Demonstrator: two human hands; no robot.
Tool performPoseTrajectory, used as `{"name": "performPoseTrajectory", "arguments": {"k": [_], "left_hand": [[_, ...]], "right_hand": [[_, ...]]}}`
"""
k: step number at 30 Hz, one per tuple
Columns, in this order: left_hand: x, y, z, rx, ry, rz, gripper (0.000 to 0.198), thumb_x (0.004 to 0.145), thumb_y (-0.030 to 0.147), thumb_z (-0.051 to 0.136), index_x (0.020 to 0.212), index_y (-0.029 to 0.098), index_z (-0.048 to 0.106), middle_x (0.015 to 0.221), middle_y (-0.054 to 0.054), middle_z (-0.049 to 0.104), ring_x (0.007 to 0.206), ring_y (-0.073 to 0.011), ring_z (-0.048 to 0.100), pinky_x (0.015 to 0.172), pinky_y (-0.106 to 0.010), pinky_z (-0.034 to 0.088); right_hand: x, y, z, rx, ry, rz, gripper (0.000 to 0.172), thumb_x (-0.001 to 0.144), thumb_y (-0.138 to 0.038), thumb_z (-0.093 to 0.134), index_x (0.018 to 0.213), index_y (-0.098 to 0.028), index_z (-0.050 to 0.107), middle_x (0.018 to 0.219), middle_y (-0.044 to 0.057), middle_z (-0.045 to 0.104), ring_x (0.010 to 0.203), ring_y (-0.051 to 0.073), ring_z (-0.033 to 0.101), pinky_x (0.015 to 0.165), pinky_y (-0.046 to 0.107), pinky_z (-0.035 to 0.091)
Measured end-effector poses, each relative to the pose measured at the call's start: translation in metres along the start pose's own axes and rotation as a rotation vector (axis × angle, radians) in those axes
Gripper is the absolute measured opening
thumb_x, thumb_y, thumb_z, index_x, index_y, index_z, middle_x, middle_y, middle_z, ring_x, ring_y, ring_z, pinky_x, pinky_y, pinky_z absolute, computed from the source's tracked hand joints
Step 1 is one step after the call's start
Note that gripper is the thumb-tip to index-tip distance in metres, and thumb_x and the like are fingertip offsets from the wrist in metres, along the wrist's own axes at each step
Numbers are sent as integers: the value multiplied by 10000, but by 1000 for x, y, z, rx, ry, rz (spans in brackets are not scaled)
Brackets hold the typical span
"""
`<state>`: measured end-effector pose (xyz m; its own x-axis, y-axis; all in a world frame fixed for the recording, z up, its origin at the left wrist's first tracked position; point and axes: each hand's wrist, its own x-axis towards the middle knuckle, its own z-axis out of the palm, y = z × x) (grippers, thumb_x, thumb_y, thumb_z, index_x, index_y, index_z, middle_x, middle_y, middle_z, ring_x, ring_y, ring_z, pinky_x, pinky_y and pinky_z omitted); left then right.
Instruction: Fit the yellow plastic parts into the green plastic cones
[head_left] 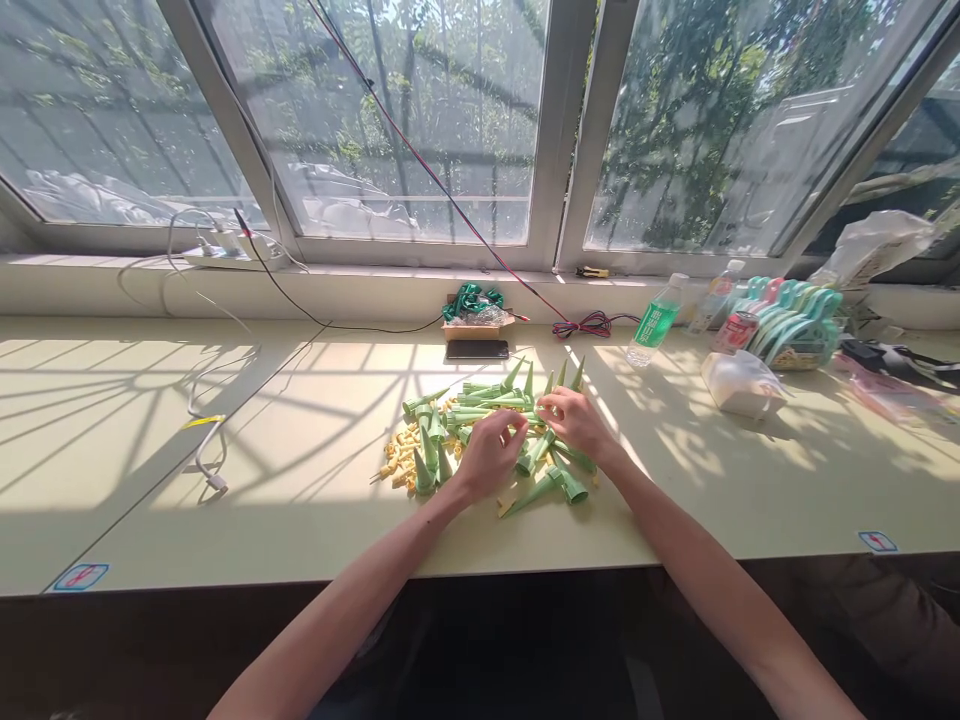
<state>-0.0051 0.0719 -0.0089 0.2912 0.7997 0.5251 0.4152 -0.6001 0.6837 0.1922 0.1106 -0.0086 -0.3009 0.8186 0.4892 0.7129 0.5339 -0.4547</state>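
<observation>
A heap of green plastic cones (540, 485) and small yellow plastic pieces (401, 455) lies on the table in front of me. My left hand (491, 457) is over the middle of the heap, its fingers curled together; whatever they hold is hidden. To its right, my right hand (576, 425) has thumb and fingers pinched at the heap's right side, and I cannot make out what is between them. Several cones stand point up, among them a green cone (424, 474) left of my left hand. Others lie on their sides.
Behind the heap are a dark phone (477, 350) and a small cardboard box (480, 330) with green ribbon. A bottle (656, 322), a tissue pack (742, 385) and teal hangers (799, 320) stand right. A white cable (217, 440) lies left.
</observation>
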Motion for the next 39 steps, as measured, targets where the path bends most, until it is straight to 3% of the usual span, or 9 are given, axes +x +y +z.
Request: {"name": "performPoseTrajectory", "arguments": {"k": [10, 19, 33, 39], "left_hand": [[0, -1, 0, 9, -8, 14, 150, 929, 230, 544, 831, 168, 639, 784, -16, 659, 610, -99, 545, 537, -209, 447], [0, -3, 0, 12, 1, 18, 140, 924, 228, 552, 826, 171, 634, 783, -12, 663, 614, -97, 557, 539, -208, 452], [1, -2, 0, 5, 13, -30, 209, 933, 304, 538, 833, 173, 668, 771, -23, 680, 604, -106, 556, 525, -213, 452], [3, 1, -3, -141, 13, -151, 316, 940, 414, 538, 842, 167, 709, 758, -44, 705, 613, -135, 613, 504, -223, 473]], "right_hand": [[-2, 0, 0, -181, -98, 49, 137, 895, -257, 641, 959, -190, 742, 847, 47, 676, 660, 146, 563, 627, 248, 398], [-3, 3, 6, -107, -103, 9, 135, 878, -198, 592, 933, -188, 715, 816, 44, 705, 759, 178, 622, 709, 258, 429], [0, -13, 1, 120, 249, 20, 126, 832, -176, 580, 906, -186, 681, 752, 18, 621, 617, 146, 564, 628, 278, 482], [-3, -21, 0, 217, 435, 24, 84, 865, -242, 592, 914, -207, 651, 786, 30, 654, 657, 161, 623, 655, 302, 546]]}}
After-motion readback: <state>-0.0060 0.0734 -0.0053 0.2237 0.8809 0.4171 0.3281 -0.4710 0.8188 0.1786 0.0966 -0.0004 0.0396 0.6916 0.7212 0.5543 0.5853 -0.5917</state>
